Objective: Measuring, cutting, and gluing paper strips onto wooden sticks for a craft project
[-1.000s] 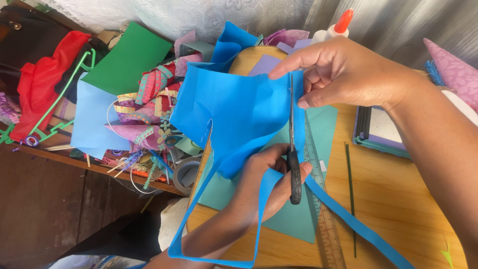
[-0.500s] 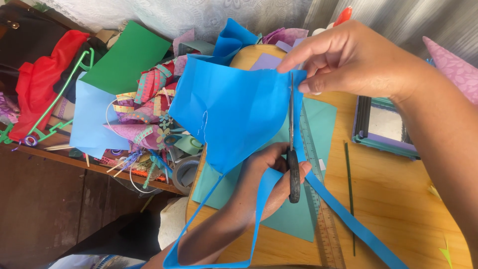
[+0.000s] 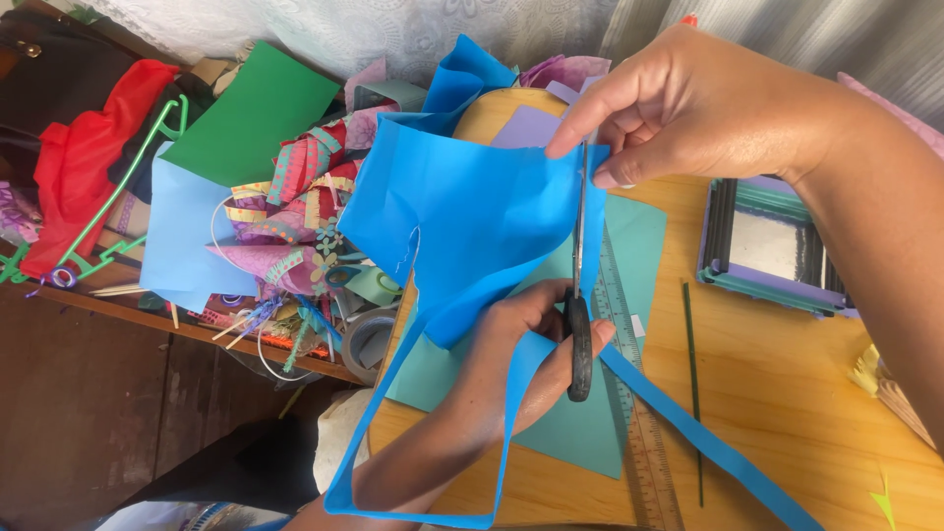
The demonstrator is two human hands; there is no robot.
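Right hand: the right hand [image 3: 536, 359] is coming in from 6 o'clock, its fingers clenching the black handles of the slim metal scissors [image 3: 579, 285]; the finger loops are mostly hidden inside the grip.
Scissors: the blades are pointing toward 12 o'clock and running up the right edge of the bright blue paper sheet [image 3: 462, 231]; whether the blades are parted or closed is hard to make out, since they are showing edge-on.
Left hand: the left hand [image 3: 688, 108] is reaching in from 3 o'clock, thumb and forefinger pinching the sheet's top edge just beside the scissor tips; the forearm is cut off by the frame.
Blue sheet: it is hanging in the air over the round wooden table [image 3: 777, 393], buckling in folds, with a cut blue strip [image 3: 708, 442] trailing toward 5 o'clock and another looping down to 7 o'clock, passing behind the wrist.
Under the hands: a teal paper sheet [image 3: 629, 246] and a clear plastic ruler [image 3: 639, 433] are lying flat, partly covered.
At 3 o'clock: a purple and teal framed tray [image 3: 767, 246], half hidden by the forearm.
At 9 o'clock: a jumbled heap of coloured paper scraps [image 3: 285, 226], individual pieces hard to separate.
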